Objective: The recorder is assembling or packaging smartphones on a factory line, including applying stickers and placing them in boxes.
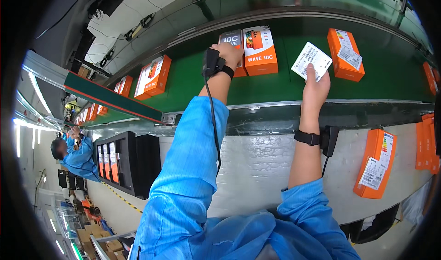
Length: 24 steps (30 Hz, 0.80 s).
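Note:
My left hand reaches over the green conveyor belt, its fingers closed on a grey-and-orange phone box and covering much of it. Pressed against that box on the right is another phone box, white and orange with a picture of phones on top. In my right hand is a white label sheet printed with barcodes, thumb on top, held above the belt. To its right, an orange phone box lies on the belt with a white label sitting askew across it.
More orange boxes line the belt at left, past a green-and-red bar. Nearer me, an orange box lies on the pale worktable, with several stacked at far right. A black crate stands left, near a co-worker in blue.

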Available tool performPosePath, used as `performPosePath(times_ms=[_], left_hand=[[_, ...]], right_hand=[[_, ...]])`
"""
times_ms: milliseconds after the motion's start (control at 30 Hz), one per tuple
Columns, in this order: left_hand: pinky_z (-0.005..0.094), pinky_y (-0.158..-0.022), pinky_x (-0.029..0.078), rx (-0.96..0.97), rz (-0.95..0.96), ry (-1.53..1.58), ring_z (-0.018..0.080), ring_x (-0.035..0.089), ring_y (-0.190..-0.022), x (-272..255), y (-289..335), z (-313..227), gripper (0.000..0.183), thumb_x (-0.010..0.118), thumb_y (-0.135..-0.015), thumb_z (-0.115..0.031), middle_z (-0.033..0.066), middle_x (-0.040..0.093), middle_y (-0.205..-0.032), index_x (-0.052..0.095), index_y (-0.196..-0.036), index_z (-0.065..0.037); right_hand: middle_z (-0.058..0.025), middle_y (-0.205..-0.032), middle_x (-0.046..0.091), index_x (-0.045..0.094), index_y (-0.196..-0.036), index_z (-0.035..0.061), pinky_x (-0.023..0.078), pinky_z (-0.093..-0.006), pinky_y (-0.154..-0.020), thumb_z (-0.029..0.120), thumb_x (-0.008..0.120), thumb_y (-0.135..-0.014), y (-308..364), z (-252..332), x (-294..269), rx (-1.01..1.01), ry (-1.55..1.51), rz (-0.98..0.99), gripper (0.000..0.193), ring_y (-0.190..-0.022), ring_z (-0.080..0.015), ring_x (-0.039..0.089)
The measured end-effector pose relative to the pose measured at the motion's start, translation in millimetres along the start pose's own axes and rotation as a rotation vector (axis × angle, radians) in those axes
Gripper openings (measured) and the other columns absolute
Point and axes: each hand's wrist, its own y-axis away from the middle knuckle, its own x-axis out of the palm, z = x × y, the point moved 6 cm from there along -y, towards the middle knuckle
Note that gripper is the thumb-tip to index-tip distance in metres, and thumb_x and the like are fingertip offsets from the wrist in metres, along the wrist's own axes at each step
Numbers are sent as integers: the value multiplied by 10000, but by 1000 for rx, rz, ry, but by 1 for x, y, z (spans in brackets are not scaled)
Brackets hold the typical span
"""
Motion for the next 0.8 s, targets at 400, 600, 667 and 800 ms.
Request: performPosePath(times_ms=[400,600,667,800], left_hand=[[451,-1057,292,202,-384,-76,379,392,-1263,15,48,-86,784,509,-813,-623,235,514,-1294,581,-1150,82],[499,-926,427,168,-174,149,430,508,-1115,21,80,-139,1027,648,-641,-621,217,434,-1346,379,-1343,79],[482,-865,470,269,-110,304,423,513,-1103,3,101,-162,905,698,-592,-535,174,438,-1339,447,-1345,-101],[477,-902,448,206,-447,261,396,520,-1118,-66,65,-102,747,693,-602,-535,138,468,-1327,551,-1272,-236]], right_hand=[[-142,-1013,676,582,-1082,-76,483,-298,-801,140,606,-890,-3,-1,-9,23,-52,-20,290,-905,-179,651],[-91,-1016,648,573,-1106,-58,449,-250,-696,120,600,-906,-20,17,-29,-45,-199,-104,269,-832,-113,598],[-70,-981,648,583,-1099,-37,416,-230,-609,138,602,-908,-31,16,-53,-61,-182,-192,259,-765,-87,575],[-69,-973,648,580,-1098,-38,415,-233,-600,133,600,-907,-30,13,-56,-13,-180,-220,258,-753,-93,576]])
